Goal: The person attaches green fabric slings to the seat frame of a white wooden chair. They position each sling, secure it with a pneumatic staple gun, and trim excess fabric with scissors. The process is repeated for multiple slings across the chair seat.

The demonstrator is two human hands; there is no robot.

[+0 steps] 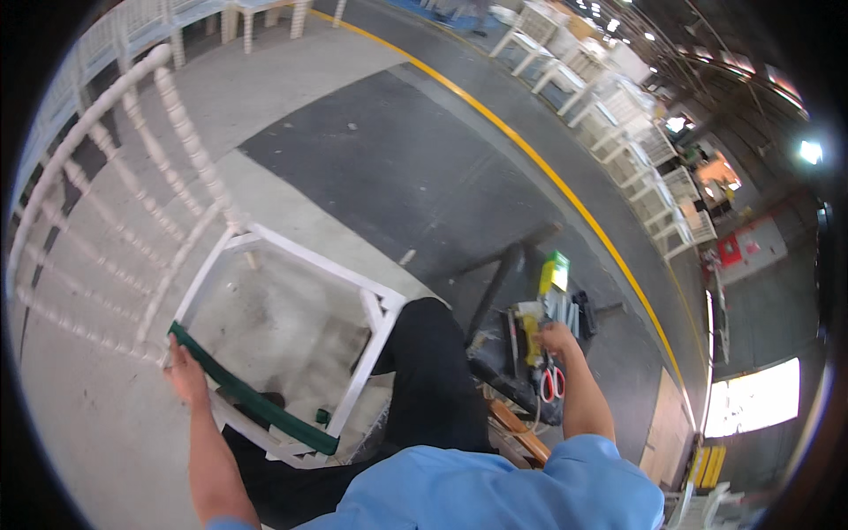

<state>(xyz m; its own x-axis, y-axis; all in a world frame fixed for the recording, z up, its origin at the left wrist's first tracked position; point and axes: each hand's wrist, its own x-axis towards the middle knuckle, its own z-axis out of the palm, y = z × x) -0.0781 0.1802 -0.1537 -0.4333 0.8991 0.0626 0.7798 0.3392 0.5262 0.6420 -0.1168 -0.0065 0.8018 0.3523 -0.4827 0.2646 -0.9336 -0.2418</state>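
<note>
Green strip lies along the near-left bar of the white chair's seat frame, bowed a little, its long axis slanting from the chair back at upper left down to the front corner near my body. My left hand is clearly the nearer one: its fingers touch the strip's upper-left end, so nearly all its length runs from them down and to the right. I cannot tell whether they pinch it or simply press it to the bar. My right hand is well apart, off to the right over the black stand, just above red-handled scissors and beside a yellow item; its fingers look curled, but I can't tell what, if anything, they grip. The strip's lower-right end lies between my hands, untouched by either.
</note>
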